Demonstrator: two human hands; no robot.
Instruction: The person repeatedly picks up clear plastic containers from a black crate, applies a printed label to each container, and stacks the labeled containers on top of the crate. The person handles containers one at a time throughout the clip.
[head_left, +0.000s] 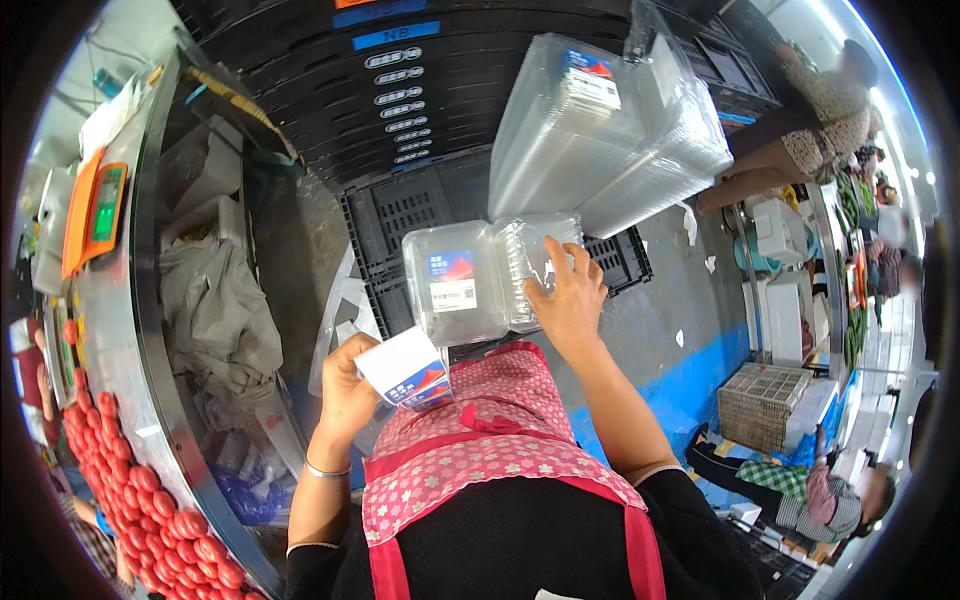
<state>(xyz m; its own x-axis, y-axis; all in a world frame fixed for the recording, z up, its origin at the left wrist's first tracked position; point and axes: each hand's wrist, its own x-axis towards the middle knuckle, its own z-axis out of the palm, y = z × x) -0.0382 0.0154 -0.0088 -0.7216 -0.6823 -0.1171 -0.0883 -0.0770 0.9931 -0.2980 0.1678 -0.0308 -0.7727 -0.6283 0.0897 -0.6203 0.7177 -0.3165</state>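
My left hand grips a roll of printed labels with a white backing, just in front of the pink flowered apron. Before me an unfolded clear plastic clamshell container lies on a stack, with a blue, red and white label on its left half. Over its right half, my right hand has its fingers spread; whether the fingertips touch the plastic I cannot tell. Behind it lean tall nested stacks of clear containers, a similar label visible near their top.
Black plastic crates lie under and behind the containers. At left, a steel-edged table bears tomatoes and an orange scale. A beige crate stands at right. Co-workers are at the right side.
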